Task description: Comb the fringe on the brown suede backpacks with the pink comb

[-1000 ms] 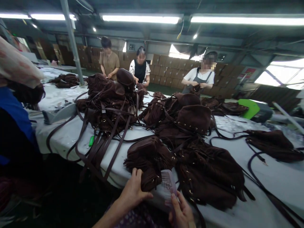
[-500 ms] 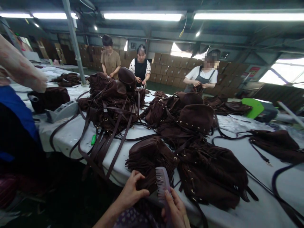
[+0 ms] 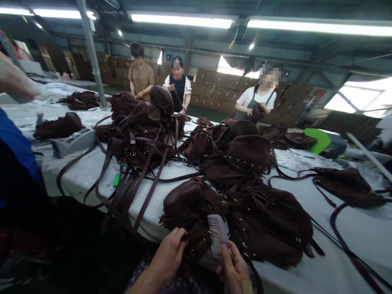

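My right hand [image 3: 235, 263] is wrapped round the handle of a pale lilac comb [image 3: 218, 232], its teeth pointing left. Close by, my left hand [image 3: 170, 254] is closed, fingers pinching the near side of a dark brown fringed bag [image 3: 188, 200]. This bag lies at the table's front edge, with metal eyelets showing between my hands. The comb stands just right of the bag; whether its teeth touch the fringe I cannot tell. Right of it lies a larger dark brown drawstring bag [image 3: 269, 222] with eyelets.
Piles of brown bags [image 3: 137, 122] with trailing straps cover the white table [image 3: 147, 196]. A green object [image 3: 116, 180] lies near the front edge. A grey tape dispenser [image 3: 73, 143] is at left. A co-worker's arm [image 3: 16, 79] reaches in; three people stand across the table.
My left hand has gone from spread fingers to a closed pinch on the bag, whose eyelets now show. The comb has moved slightly right. The co-worker's arm at left has shifted left.
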